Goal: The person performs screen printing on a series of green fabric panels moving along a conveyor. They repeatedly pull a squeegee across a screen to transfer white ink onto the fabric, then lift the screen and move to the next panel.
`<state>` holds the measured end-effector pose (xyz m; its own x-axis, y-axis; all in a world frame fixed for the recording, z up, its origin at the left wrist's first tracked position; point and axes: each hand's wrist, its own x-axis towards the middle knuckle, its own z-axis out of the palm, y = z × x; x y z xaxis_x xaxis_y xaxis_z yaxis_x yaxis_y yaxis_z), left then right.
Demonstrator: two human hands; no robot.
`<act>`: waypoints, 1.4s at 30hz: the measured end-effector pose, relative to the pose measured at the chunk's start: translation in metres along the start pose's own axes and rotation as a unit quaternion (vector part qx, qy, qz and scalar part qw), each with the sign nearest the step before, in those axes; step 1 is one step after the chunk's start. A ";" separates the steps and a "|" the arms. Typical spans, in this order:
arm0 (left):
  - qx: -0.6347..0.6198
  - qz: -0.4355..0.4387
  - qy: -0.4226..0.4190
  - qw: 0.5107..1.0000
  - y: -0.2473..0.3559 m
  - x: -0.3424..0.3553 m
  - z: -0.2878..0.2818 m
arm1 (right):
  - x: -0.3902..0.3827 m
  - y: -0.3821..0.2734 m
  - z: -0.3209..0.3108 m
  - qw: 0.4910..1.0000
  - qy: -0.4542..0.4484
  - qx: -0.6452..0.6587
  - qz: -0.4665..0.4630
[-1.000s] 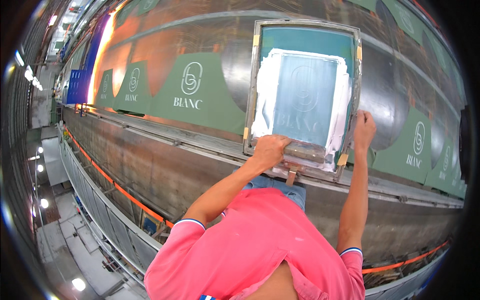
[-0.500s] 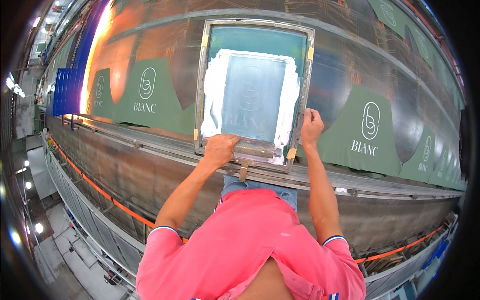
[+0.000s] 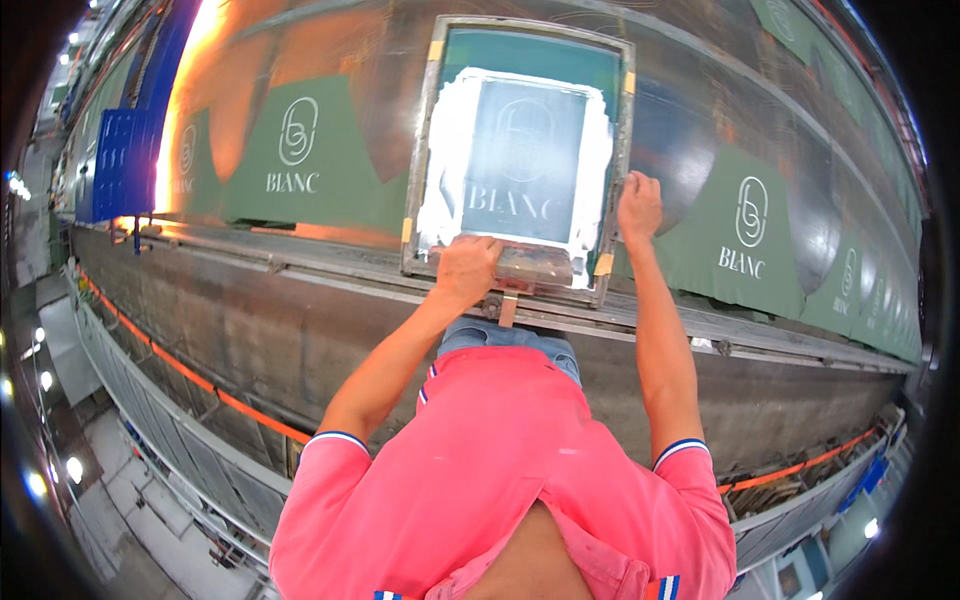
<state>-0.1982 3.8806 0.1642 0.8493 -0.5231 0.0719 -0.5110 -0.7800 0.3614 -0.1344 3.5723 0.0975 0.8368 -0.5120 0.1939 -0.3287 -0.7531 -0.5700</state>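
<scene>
A screen-printing frame (image 3: 425,140) with a metal rim and yellowish tape patches lies over the long table in front of me. White ink (image 3: 447,150) borders the pale window (image 3: 525,150) of its mesh, where an emblem and lettering show. At the near end of the mesh rests a squeegee (image 3: 535,264), its blade edge hidden. My left hand (image 3: 468,268) is closed over the squeegee's left end. With bent fingers, my right hand (image 3: 640,205) grips the frame's right rim. Green cut fabric with a white print lies left (image 3: 350,150) and right (image 3: 700,220) of the frame.
More printed green pieces (image 3: 848,290) continue along the shiny metal table (image 3: 690,130). A rail (image 3: 350,262) runs along its near edge. At the left stands a blue slotted box (image 3: 118,165) beside a bright orange glow. An orange strip (image 3: 180,365) and grey railing pass behind me.
The frame, squeegee and both hands appear higher and farther right as the view shifts. Emblem and lettering in the mesh show more clearly. Both hands keep their hold.
</scene>
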 end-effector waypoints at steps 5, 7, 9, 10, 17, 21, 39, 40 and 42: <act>0.051 -0.093 -0.209 0.972 -0.025 0.095 -0.037 | 0.037 -0.080 -0.036 0.969 -0.166 0.141 -0.117; 0.056 -0.090 -0.163 0.981 -0.036 0.145 -0.044 | 0.067 -0.115 -0.043 0.927 -0.295 0.141 -0.184; 0.059 -0.079 -0.149 0.984 -0.054 0.199 -0.048 | 0.102 -0.135 -0.023 0.899 -0.333 0.030 -0.284; 0.076 -0.064 -0.142 0.985 -0.065 0.224 -0.045 | 0.119 -0.144 -0.010 0.890 -0.332 -0.013 -0.313; 0.082 -0.036 -0.137 0.987 -0.098 0.291 -0.034 | 0.158 -0.162 0.043 0.870 -0.387 -0.148 -0.268; 0.064 -0.041 -0.156 0.985 -0.075 0.214 -0.030 | 0.087 -0.145 0.028 0.862 -0.367 -0.116 -0.330; 0.073 -0.054 -0.175 0.980 -0.077 0.228 -0.058 | 0.098 -0.157 0.015 0.873 -0.364 -0.113 -0.304; 0.083 -0.030 -0.129 0.988 -0.082 0.254 -0.060 | 0.124 -0.163 0.025 0.880 -0.360 -0.112 -0.290; 0.084 -0.034 -0.137 0.986 -0.097 0.294 -0.055 | 0.161 -0.168 0.039 0.881 -0.372 -0.121 -0.264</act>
<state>0.1085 3.8211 0.2014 0.8261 -0.5235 -0.2089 -0.4892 -0.8500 0.1953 0.0724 3.6324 0.1937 0.9267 0.2822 -0.2482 0.1850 -0.9174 -0.3523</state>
